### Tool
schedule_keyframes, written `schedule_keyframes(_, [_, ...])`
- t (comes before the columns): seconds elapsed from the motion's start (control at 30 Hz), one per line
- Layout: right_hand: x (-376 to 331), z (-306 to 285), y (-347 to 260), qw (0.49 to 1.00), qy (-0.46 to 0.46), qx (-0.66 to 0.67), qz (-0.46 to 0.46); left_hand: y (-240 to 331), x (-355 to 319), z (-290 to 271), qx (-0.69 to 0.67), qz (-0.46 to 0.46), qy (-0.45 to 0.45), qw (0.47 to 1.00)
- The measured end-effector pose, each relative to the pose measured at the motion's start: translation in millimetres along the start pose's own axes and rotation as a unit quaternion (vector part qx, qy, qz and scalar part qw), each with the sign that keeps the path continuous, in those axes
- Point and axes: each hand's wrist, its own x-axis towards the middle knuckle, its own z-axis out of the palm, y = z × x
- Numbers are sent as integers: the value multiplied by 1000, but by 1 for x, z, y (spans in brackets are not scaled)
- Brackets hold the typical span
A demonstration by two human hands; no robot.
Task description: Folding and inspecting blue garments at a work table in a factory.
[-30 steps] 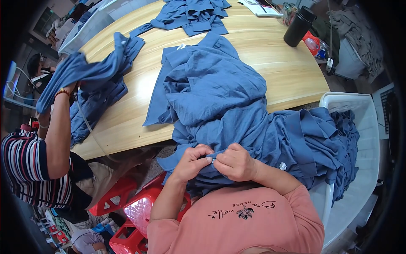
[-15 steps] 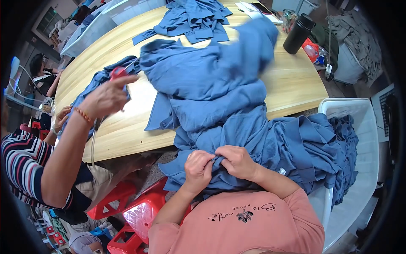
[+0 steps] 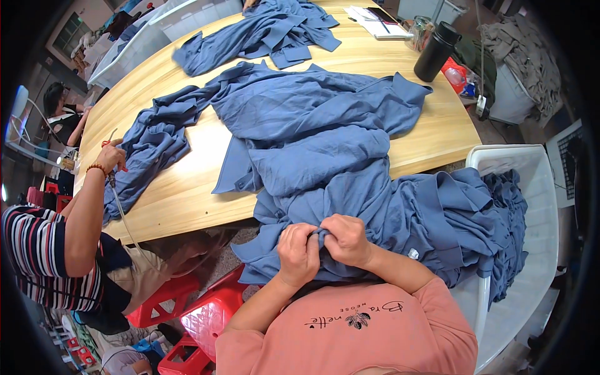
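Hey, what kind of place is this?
Likely a garment workshop: many alike blue garments heaped on a long wooden table, more filling a white bin, and a co-worker handling them too.

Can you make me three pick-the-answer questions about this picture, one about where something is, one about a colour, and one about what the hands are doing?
1. Where is the black bottle?
A. on the far right part of the table
B. in the white basket
C. on a red stool

2. What colour are the garments spread on the table?
A. green
B. blue
C. yellow

3. What are the left hand and right hand doing?
A. resting flat on bare wood
B. holding scissors
C. pinching a fold of blue cloth together

Answers: 1 A, the bottle stands upright on the wood near the far right edge. 2 B, every garment there is blue. 3 C, both hands' fingers close on the same bunched bit of cloth.
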Motion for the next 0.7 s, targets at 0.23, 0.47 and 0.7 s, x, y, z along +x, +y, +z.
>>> schedule_keyframes(0.23, [9, -80, -50, 987, 110, 105, -55, 54, 52, 17, -118, 261, -4, 958])
schedule_keyframes(0.47, [10, -135, -117, 994, 3, -78, 71, 218, 100, 79, -248, 519, 45, 817])
schedule_keyframes(0.7, [12, -144, -139, 978, -26, -203, 31, 295, 118, 54, -451, 376, 111, 802])
